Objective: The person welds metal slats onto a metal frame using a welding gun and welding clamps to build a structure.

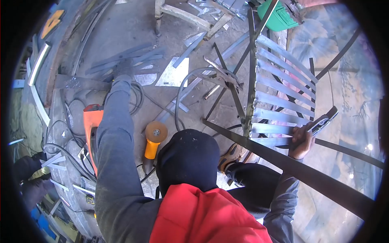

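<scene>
My left hand (122, 69) reaches far out on the left, over a loose pile of flat metal strips (139, 54); its fingers blend into the dark strips and are hard to make out. On the right, my right hand (300, 141) is closed around a dark metal hand tool (323, 121) with a slotted, shiny end pointing up and right. That hand is at the lower corner of a metal frame (250, 81) with several parallel flat slats (283, 85). A long dark flat bar (279, 160) runs diagonally just below the hand.
A yellow angle grinder (152, 148) lies on the floor near the middle. An orange machine (92, 125) stands beside my left arm. A clamp (223, 75) with a thick cable lies by the frame. Beyond are a sheet-metal piece (172, 73) and a green container (272, 17).
</scene>
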Demonstrator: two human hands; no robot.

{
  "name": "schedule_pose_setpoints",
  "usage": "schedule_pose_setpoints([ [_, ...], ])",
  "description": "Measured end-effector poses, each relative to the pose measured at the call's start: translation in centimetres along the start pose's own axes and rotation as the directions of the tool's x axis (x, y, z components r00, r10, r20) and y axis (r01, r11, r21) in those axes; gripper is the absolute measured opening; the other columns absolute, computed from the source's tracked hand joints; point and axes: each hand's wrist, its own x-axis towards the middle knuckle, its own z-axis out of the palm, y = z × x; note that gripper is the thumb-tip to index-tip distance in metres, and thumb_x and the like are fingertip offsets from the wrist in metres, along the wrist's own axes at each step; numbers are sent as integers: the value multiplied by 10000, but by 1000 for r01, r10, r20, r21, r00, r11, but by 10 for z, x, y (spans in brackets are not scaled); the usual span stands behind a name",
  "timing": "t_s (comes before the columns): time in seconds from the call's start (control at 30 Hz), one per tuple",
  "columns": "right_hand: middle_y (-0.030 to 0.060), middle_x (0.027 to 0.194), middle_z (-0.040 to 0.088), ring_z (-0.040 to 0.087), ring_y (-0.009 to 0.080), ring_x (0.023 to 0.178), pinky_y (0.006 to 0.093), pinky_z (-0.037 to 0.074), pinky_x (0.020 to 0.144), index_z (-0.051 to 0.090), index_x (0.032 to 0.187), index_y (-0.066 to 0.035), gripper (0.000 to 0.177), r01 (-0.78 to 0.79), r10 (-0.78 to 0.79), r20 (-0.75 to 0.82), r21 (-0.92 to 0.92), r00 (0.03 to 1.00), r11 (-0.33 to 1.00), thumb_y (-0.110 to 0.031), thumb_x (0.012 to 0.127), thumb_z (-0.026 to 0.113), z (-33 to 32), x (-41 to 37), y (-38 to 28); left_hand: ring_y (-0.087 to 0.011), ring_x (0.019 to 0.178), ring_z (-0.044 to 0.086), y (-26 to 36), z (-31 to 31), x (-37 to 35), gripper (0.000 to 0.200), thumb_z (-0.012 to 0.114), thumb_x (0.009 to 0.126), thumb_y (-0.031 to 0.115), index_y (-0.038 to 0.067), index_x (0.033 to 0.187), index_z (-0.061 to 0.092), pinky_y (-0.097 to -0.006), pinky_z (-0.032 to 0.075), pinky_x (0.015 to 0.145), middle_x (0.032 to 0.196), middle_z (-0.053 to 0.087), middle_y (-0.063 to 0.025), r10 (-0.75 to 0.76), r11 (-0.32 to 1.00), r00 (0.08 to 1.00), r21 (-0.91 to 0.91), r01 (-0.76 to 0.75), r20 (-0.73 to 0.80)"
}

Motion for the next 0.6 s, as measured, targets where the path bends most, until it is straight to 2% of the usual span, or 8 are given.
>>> schedule_pose_setpoints([
  [0.17, 35, 582, 476, 457, 130, 471, 287, 469, 594, 510, 958, -17, 163, 18, -17, -53, 3, 998, 1000, -176, 982, 528, -1, 0, 3, -411, 1144, 584, 34, -82, -6, 311, 438, 982, 267, 141, 1213, 603, -516, 461, 970, 1237, 614, -164, 115, 968, 980, -204, -147, -160],
  [0.27, 40, 540, 468, 481, 131, 465, 280, 433, 497, 502, 912, -30, 185, -32, 32, -127, -1, 991, 999, -189, 962, 581, 5, -2, -2, -406, 1140, 586, 50, -152, -23, 328, 465, 978, 305, 131, 1212, 615, -502, 465, 975, 1264, 605, -168, 237, 956, 959, -139, -258, -155],
  [0.33, 35, 633, 508, 517, 142, 550, 311, 502, 622, 514, 929, -40, 173, -61, 45, -137, -110, 990, 992, -201, 977, 560, 4, -5, -4, -388, 1180, 567, 58, -199, -42, 369, 457, 986, 341, 137, 1255, 607, -479, 457, 993, 1281, 591, -179, 238, 954, 965, -161, -253, -109],
  [0.4, 72, 717, 574, 585, 163, 621, 291, 485, 561, 564, 1132, -33, 246, 514, -521, 171, -576, 836, 636, -214, 966, 585, -49, 11, 65, -370, 1220, 549, 59, -221, -42, 411, 448, 994, 376, 144, 1298, 599, -456, 449, 1011, 1298, 578, -189, 242, 953, 969, -176, -248, -55],
  [0.47, 110, 871, 614, 643, 189, 814, 346, 522, 695, 535, 1243, 0, 369, 325, -311, 115, -501, 944, 802, -245, 970, 571, -79, 16, 96, -354, 1221, 553, 43, -222, -23, 434, 487, 981, 404, 126, 1293, 607, -426, 439, 1025, 1304, 585, -189, 378, 922, 917, -139, -361, 125],
  [0.53, 67, 791, 612, 604, 157, 663, 311, 498, 590, 542, 1181, -13, 301, 520, -543, 28, -334, 839, 786, -237, 982, 559, -22, 11, 39, -341, 1214, 558, 54, -285, -60, 434, 522, 967, 393, 117, 1291, 610, -417, 436, 1026, 1309, 589, -180, 443, 893, 887, -156, -423, 129],
  [0.57, 33, 707, 579, 513, 119, 511, 266, 430, 477, 533, 1123, -27, 239, 186, -199, -119, -114, 973, 976, -209, 976, 580, 7, -2, 1, -327, 1207, 563, 59, -315, -80, 437, 558, 954, 382, 109, 1290, 612, -407, 433, 1028, 1315, 592, -171, 505, 859, 849, -185, -477, 154],
  [0.6, 27, 672, 544, 444, 95, 439, 241, 367, 417, 522, 1105, -28, 233, 48, -45, -141, 16, 989, 999, -190, 962, 611, 6, 4, 3, -327, 1207, 563, 61, -337, -87, 437, 558, 954, 382, 109, 1290, 612, -407, 433, 1028, 1315, 592, -171, 516, 854, 846, -158, -495, 136],
])
